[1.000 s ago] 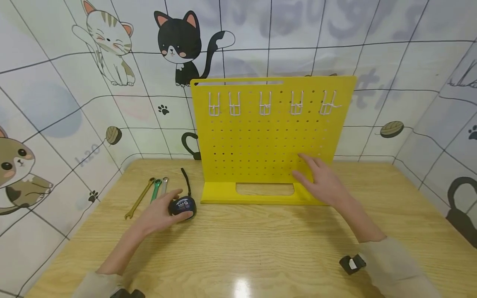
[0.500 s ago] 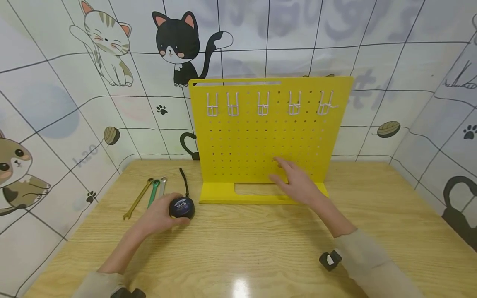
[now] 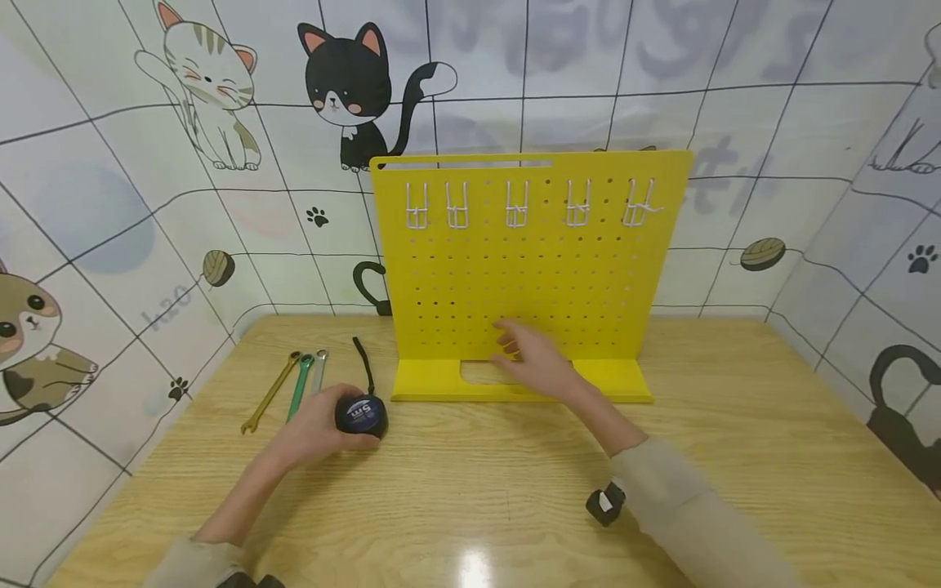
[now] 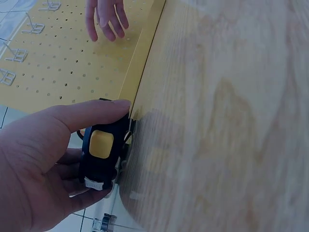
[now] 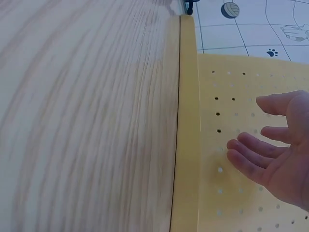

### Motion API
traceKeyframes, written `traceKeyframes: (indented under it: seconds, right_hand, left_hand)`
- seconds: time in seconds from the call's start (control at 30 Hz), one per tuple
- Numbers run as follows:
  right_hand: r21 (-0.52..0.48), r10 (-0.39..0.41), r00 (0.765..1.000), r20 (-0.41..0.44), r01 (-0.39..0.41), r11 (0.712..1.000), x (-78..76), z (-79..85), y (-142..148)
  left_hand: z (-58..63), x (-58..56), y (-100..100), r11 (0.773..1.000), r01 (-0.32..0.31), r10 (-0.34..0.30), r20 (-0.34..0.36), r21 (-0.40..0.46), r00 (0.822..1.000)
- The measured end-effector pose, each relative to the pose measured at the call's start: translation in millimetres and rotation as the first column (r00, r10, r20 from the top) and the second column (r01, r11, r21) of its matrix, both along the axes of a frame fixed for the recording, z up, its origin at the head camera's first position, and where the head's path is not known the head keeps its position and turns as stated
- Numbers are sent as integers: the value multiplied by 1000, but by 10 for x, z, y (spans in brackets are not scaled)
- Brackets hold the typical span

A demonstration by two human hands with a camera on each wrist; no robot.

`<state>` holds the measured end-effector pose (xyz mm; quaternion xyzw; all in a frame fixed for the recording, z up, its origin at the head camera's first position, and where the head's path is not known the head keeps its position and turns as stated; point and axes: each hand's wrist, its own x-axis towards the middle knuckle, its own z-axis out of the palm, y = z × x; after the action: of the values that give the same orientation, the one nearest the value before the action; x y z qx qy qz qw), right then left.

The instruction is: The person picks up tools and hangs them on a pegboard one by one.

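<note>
In the head view, a dark tape measure point(image 3: 362, 415) marked 5m has a black wrist strap point(image 3: 364, 363) trailing behind it. My left hand point(image 3: 312, 431) grips it between thumb and fingers. Seen from the left wrist, its yellow button point(image 4: 101, 144) faces the camera, and the thumb lies along one edge. My right hand point(image 3: 537, 363) holds nothing, its fingers loosely bent before the lower part of a yellow pegboard point(image 3: 456, 278). From the right wrist, that same hand point(image 5: 285, 164) has thumb and fingers spread apart; contact with the board cannot be told.
Left of the tape measure lie a gold wrench point(image 3: 270, 392), a green wrench point(image 3: 300, 385) and a silver wrench point(image 3: 318, 371). Several white wire hooks point(image 3: 517, 204) line the pegboard's upper part. A wooden table point(image 3: 456, 490) carries everything, with a cartoon-cat wall covering point(image 3: 485, 122) behind.
My right hand has moved left across the front of the pegboard. My left hand's fingers and thumb have closed round the tape measure, which has shifted only slightly.
</note>
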<state>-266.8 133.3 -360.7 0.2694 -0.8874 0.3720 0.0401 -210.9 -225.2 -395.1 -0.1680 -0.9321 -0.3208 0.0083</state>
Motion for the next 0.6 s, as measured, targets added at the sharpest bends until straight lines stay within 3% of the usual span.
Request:
traceKeyframes:
  seconds: [0.23,0.4,0.6]
  right_hand:
    - [-50,24,993,117,-19,999,-62,-34,-290]
    - [-99,61,975,214,-41,994,-92,-83,-511]
    - [-144,82,958,273,-43,989,-121,-128,-743]
  left_hand:
    - [-12,1,106,1000,-28,28,-2,-3,1000]
    - [-20,24,153,998,-53,53,-9,-15,999]
    - [-33,56,186,996,-81,81,-3,-24,997]
